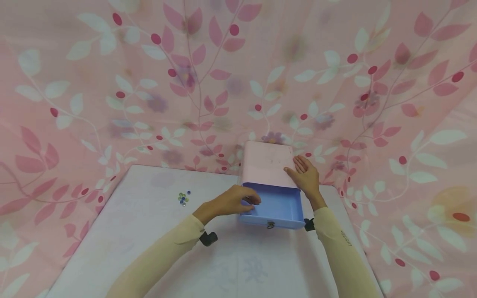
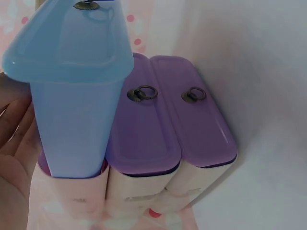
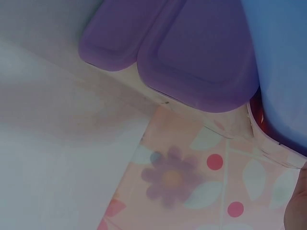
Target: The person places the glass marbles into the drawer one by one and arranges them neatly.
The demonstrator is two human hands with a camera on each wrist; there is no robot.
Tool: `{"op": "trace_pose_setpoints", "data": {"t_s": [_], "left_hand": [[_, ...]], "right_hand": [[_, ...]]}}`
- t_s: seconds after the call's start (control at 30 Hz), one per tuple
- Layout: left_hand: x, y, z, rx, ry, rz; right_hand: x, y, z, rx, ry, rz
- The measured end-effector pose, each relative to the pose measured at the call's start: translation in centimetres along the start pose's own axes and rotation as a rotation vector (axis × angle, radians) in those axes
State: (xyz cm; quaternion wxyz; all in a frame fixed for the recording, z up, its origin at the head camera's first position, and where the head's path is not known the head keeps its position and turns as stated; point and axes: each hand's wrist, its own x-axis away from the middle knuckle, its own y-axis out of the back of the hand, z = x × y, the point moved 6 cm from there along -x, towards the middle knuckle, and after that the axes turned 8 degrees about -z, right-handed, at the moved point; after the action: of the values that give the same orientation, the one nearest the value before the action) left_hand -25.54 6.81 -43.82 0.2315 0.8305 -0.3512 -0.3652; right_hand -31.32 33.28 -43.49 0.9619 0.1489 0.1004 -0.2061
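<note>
The blue drawer is seen pulled partly out of the near side of the pink box, with the long side of its open part running left to right across the box's front. The drawer's left edge is reached over by the left hand, the nearer one, whose fingers are bent, with a gap by the thumb and nothing seen in them, so the open middle lies toward the box's right side. Straight, empty fingers of the right hand are laid by the box's right edge, and small beads are found well left of the box.
</note>
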Motion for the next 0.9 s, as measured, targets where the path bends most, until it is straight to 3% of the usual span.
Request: {"op": "trace_pose_setpoints", "data": {"t_s": [0.23, 0.4, 0.63, 0.9], "left_hand": [[1.9, 2.4, 0.7, 0.017, -0.02, -0.213], [4.4, 3.9, 2.6, -0.041, 0.014, -0.341], [8.9, 6.0, 6.9, -0.109, 0.138, -0.368], [15.0, 7.2, 12.6, -0.22, 0.429, -0.327]], "right_hand": [[0.0, 0.1, -0.1, 0.007, 0.003, -0.005], [0.0, 0.4, 0.0, 0.021, 0.0, 0.017], [-0.1, 0.5, 0.0, 0.035, 0.014, 0.002], [0.0, -0.1, 0.0, 0.039, 0.001, 0.018]]}}
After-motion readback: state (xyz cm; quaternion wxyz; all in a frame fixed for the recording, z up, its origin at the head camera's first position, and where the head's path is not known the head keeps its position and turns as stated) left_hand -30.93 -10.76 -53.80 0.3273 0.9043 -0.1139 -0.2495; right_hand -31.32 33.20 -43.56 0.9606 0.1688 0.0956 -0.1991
